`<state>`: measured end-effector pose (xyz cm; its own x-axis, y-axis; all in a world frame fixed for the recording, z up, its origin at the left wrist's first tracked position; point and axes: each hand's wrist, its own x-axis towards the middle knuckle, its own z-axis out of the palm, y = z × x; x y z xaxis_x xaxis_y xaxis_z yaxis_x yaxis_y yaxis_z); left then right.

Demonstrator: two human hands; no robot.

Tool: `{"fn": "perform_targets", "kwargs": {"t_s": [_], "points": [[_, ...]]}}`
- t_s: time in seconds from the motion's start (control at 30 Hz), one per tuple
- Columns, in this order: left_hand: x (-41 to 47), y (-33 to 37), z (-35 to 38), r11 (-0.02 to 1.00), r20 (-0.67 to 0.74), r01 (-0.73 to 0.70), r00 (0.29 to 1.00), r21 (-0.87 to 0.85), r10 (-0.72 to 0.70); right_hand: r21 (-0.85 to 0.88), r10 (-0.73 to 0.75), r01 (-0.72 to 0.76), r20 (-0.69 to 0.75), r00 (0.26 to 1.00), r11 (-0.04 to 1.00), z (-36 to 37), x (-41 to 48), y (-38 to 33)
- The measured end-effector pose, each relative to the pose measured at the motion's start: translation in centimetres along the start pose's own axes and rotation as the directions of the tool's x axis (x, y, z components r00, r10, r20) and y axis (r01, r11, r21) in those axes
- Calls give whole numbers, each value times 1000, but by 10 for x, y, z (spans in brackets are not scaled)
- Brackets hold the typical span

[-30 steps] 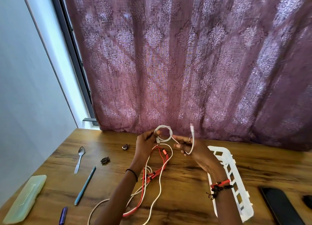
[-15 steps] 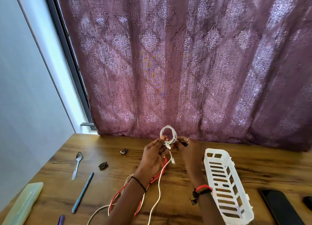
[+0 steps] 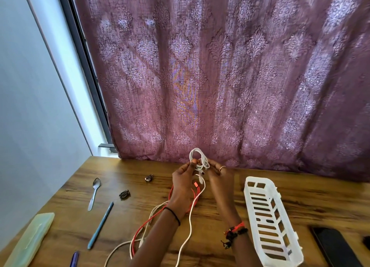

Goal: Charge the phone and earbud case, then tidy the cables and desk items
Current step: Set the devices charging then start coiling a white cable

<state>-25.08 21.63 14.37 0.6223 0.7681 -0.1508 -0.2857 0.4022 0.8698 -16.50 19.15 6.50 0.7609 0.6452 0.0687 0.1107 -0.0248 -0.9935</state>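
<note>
**A:** Where is the white cable [image 3: 198,156]?

**B:** It is wound into a small coil and held up off the worktop [image 3: 310,196], in front of the hem of the purple curtain [image 3: 220,76]. Both hands are on it. The left hand [image 3: 183,178] has its fingers [image 3: 193,162] pinched on the coil's lower left, and the right hand [image 3: 219,178] has its fingers [image 3: 210,164] closed on the lower right, with a ring on one of them.

**A:** And the rest of its length?

**B:** A tail drops from the coil between the two wrists and runs toward 6 o'clock, off the near edge. The red cable [image 3: 140,228] has a plug end hanging just beside the left palm. Its length passes behind that wrist and loops on the wood at about 7 o'clock, tangled with more white cable.

**A:** Taking the hands as the centre of the dial, what else is there?

**B:** At 4 o'clock the white basket [image 3: 268,216] lies slatted and long. Further out on the same line the phone [image 3: 334,246] lies flat, screen dark. A dark thing [image 3: 366,242] sits at the right edge, cut off by the frame — I cannot tell what it is.

**A:** And the left side?

**B:** At 9 o'clock there is a spoon [image 3: 94,194], with two small dark metal bits [image 3: 149,178] between it and the hands. At 8 o'clock there is a blue pen [image 3: 100,225], and well beyond it a pale green case [image 3: 30,240]. A purple pen [image 3: 74,258] shows at the near edge — only its tip.
</note>
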Motion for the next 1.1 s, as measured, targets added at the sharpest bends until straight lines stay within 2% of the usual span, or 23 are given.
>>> {"fn": "perform_targets", "kwargs": {"t_s": [0.07,0.1,0.13,0.17,0.2,0.27,0.3,0.33,0.37,0.4,0.43,0.47,0.5,0.53,0.57,0.6,0.63,0.7,0.77,0.87,1.0,1.1], "points": [[-11,10,7,996,46,-69,997,48,67,-45,-70,74,85,994,996,5,6,25],[-2,9,2,997,26,-72,997,36,71,-10,-72,74,86,994,997,2,0,10],[9,5,-3,994,-34,-107,994,27,108,-20,-78,79,42,996,997,2,-14,-19],[15,4,-9,990,-91,-129,987,63,134,-11,-46,45,-71,996,999,4,-26,-53],[34,-8,-23,985,-100,-148,983,87,156,66,-57,61,-62,996,996,-6,-40,-71],[21,-3,-16,973,-72,-177,979,151,189,29,-148,154,-151,977,988,4,-32,-62],[15,2,-15,969,-35,-195,979,150,203,-6,-107,107,-115,988,994,2,-28,-55],[5,7,-3,972,12,-197,980,129,197,-7,-65,65,-71,995,998,10,1,-13],[-8,12,4,969,36,-139,990,202,135,-55,-52,48,-88,995,997,7,32,41],[-11,10,5,984,83,-143,987,107,134,-126,-95,81,-104,990,989,7,48,71],[-14,12,6,984,90,-94,993,151,81,-144,-98,87,-70,993,986,5,54,76],[-10,8,4,993,56,-27,998,115,21,-144,-106,110,31,994,984,-3,42,58],[1,6,-7,994,58,37,997,108,-43,-53,-105,109,77,991,993,-7,13,18],[10,3,-17,990,45,74,996,121,-80,-12,-71,72,45,996,997,-4,-12,-34],[11,4,-19,990,50,101,993,98,-106,-12,-49,49,-25,998,999,1,-19,-50],[17,2,-25,988,39,120,991,95,-124,3,-57,57,-25,998,998,-4,-28,-62],[20,1,-30,990,43,129,990,62,-132,18,-69,69,8,998,997,-5,-29,-63],[20,5,-30,989,68,140,987,51,-144,71,20,-21,24,1000,997,0,-19,-55],[24,6,-35,989,85,130,987,66,-135,52,110,-111,32,993,992,1,-13,-53],[29,3,-40,990,106,129,985,51,-134,9,41,-42,58,997,999,-5,-16,-56],[30,3,-42,993,131,107,985,44,-112,-93,-63,53,-107,992,994,-8,-16,-51],[31,7,-44,994,74,107,992,-6,-106,-94,-27,11,-173,984,996,-16,-14,-47]]}}
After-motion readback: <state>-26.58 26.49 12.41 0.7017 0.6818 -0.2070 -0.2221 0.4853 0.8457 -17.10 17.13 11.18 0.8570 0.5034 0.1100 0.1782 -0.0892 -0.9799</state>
